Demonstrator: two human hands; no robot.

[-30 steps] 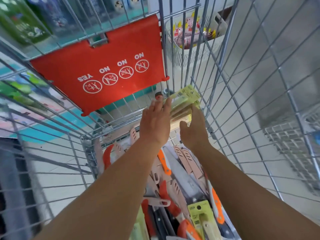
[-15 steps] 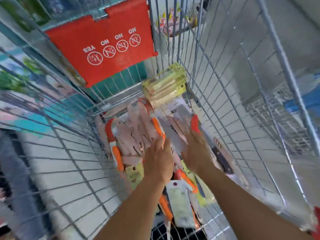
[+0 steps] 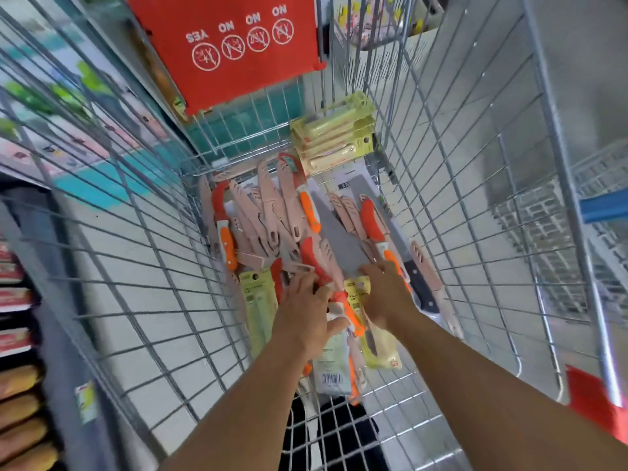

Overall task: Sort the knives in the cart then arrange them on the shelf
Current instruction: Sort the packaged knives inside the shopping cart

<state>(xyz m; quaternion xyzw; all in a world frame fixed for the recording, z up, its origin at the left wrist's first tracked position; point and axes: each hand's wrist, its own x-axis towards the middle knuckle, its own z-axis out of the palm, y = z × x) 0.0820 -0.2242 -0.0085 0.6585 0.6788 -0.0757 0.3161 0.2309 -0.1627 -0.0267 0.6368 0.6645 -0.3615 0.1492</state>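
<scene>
Inside the wire cart [image 3: 452, 185] lies a heap of knives: pink sheathed ones [image 3: 258, 215], orange-handled ones [image 3: 310, 212], and a large grey blade [image 3: 336, 239]. A stack of yellow-green packaged knives [image 3: 334, 137] leans in the far right corner. My left hand [image 3: 306, 311] rests on the heap, fingers spread over an orange-handled knife [image 3: 350, 314]. My right hand [image 3: 387, 294] presses down beside it on a yellow-green pack [image 3: 355, 288]. Neither hand shows a clear grip.
A red child-seat flap [image 3: 234, 45] with YES/NO signs hangs at the cart's far end. Store shelves with goods [image 3: 17, 334] stand at the left. Another wire cart [image 3: 577, 226] is at the right. More yellow-green packs [image 3: 255, 300] lie near my wrists.
Both hands let go of the yellow-green stack in the far corner, drew back toward me and dropped onto the knife heap. The view tilted down.
</scene>
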